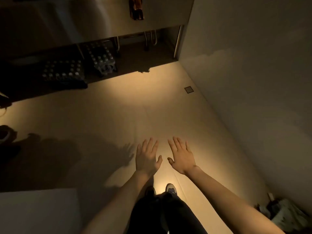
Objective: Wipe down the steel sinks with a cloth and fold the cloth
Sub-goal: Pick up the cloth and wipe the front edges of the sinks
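Both bare forearms reach out from 6 o'clock, ending in the left hand and the right hand, just beside each other low of centre, palms down, fingers straight and spread, holding nothing. Beneath them spreads the pale floor, and a plain wall runs from 1 to 4 o'clock. The steel sink unit fills 11 to 12 o'clock, well apart from the hands; an orange and dark item hangs on its front at 12 o'clock, too dim to tell whether it is the cloth. A white surface sits at 7 o'clock, packs of bottles stand under the unit at 11 o'clock, the person's shoes show at 6 o'clock, and a small square floor drain lies at 2 o'clock
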